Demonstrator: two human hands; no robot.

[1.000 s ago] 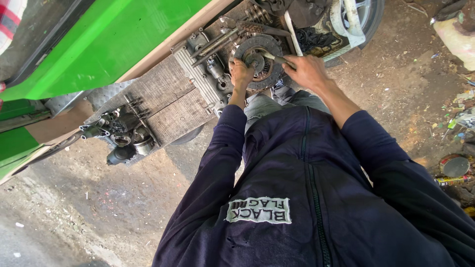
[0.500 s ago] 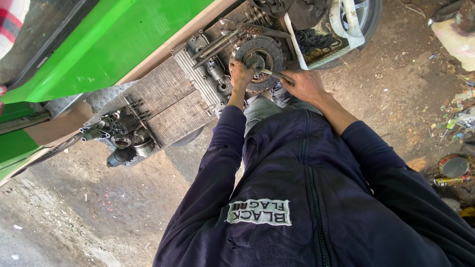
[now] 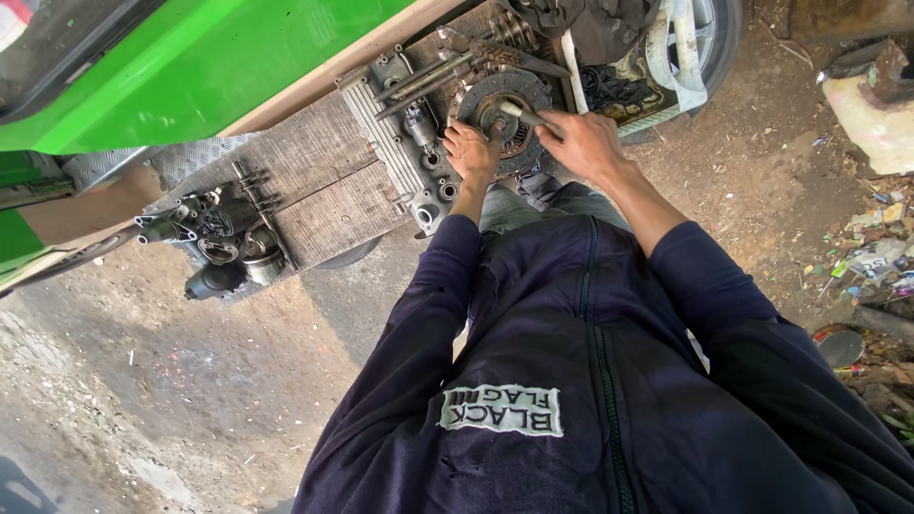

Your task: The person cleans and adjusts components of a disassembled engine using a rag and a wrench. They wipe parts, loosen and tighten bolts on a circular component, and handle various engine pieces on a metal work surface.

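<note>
Head view, now. Left hand (image 3: 470, 149) laid against the lower-left rim of the round clutch disc (image 3: 505, 119), fingers curled onto the edge and bracing it. Right hand (image 3: 587, 145) closed around a short metal shaft (image 3: 526, 115), fingers fully wrapped, the tip of the shaft seated at the hub of the disc. Disc positioned on the exposed end of the engine block (image 3: 381, 143), just beside a finned casing and under the green vehicle body (image 3: 219, 67). Loose metal parts (image 3: 224, 247) grouped on a ribbed plate well left of the hands. Wheel (image 3: 709, 38) visible beyond the disc; dirt ground (image 3: 143, 381) below; litter along the right edge.

Head view, half a second and one second earlier. Same grip on both sides. Shaft angled further out to the right, tip lying nearer the disc's rim than its hub. Right hand lower and further out; now brought inward and upward toward the centre. Left hand unchanged on the rim.

Meaning, as a judgement: shaft being lined up with the central bore, disc held steady for that alignment; depth of engagement in the hub not discernible.
</note>
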